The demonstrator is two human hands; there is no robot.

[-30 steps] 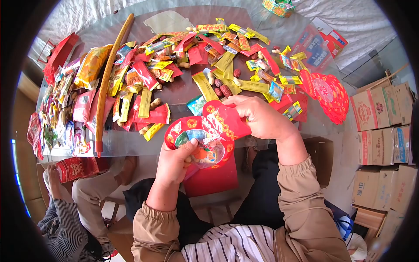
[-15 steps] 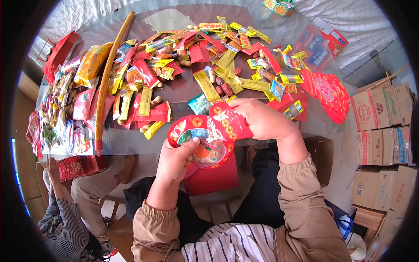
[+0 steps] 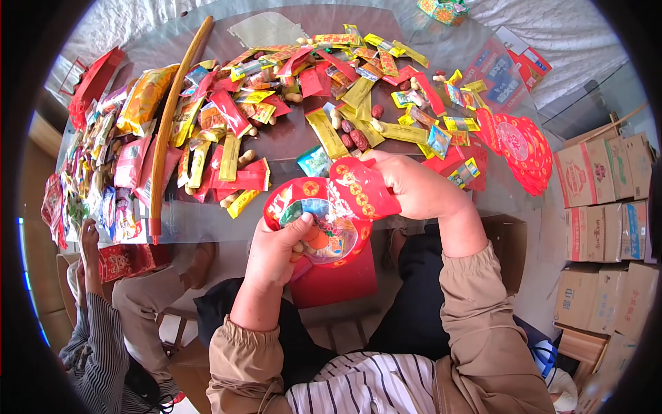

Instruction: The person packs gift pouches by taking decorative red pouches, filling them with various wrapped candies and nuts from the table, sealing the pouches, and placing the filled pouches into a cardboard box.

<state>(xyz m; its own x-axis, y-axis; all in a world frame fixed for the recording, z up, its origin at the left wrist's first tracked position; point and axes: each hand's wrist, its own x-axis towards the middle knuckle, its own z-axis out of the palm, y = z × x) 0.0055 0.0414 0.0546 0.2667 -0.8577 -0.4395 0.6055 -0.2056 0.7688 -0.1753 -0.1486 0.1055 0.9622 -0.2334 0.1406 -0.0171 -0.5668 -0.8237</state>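
Observation:
A red gift pouch [image 3: 290,195] with gold coin prints and a round clear window is held just off the table's near edge, wrapped sweets showing through the window. My left hand [image 3: 271,254] grips its left side, thumb pressed on the window. On the right, my right hand [image 3: 426,190] pinches the pouch's upper flap [image 3: 356,191] between thumb and fingers. Beyond the pouch lie a blue snack packet [image 3: 314,163], red dates [image 3: 359,141], peanuts and yellow stick packets [image 3: 326,134] on the glass table.
A wooden stick [image 3: 174,117] separates the snack pile from packed sweets [image 3: 103,159] at left. Flat red pouches [image 3: 518,148] fan out at the right edge. Cardboard boxes [image 3: 600,228] stack at far right. Another person's hand [image 3: 88,238] is at the lower left, near the table edge.
The other person's hand at the lower left has risen towards the table edge. My hands and the pouch stay nearly in place.

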